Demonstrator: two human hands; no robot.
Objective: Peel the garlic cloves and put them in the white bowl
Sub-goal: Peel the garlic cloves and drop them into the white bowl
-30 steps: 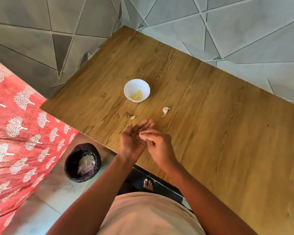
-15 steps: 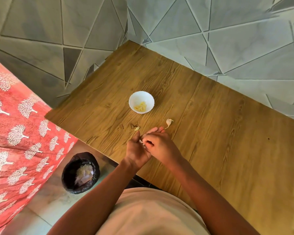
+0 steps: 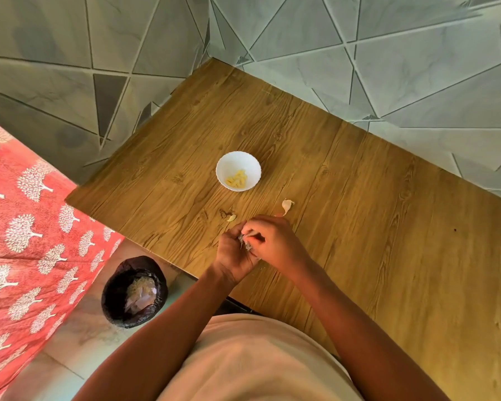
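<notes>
Near the tabletop (image 3: 359, 227) front edge: left hand (image 3: 233, 251) and right hand (image 3: 272, 241), fingers curled in a tight grip on one garlic clove (image 3: 245, 241). Past them, loose clove (image 3: 287, 204) and small bit (image 3: 231, 217). Farther, toward the far corner: white bowl (image 3: 229, 164) with peeled cloves (image 3: 237, 178).

No readable text, labels, brands, numbers or signs on any surface in view.
</notes>
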